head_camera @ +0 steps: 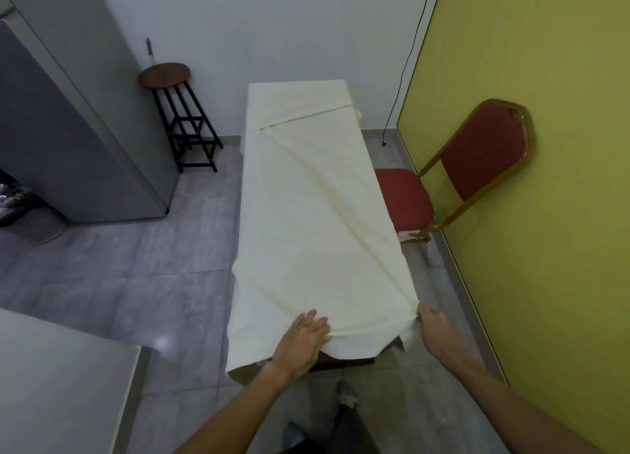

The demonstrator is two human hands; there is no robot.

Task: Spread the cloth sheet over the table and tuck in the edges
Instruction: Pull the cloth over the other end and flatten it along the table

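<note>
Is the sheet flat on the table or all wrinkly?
Spread but wrinkly: the cloth sheet covers the table, with long creases running to the right hand gripping its corner.

I am in a small, plain back room, more office or utility space than living room: grey floor tiles [153, 249], a bare white wall [272, 27], a yellow-green partition [528, 78], a red padded banquet chair [405, 198], a round-topped stool [164, 74] and a tall grey cabinet [68, 129].
</note>
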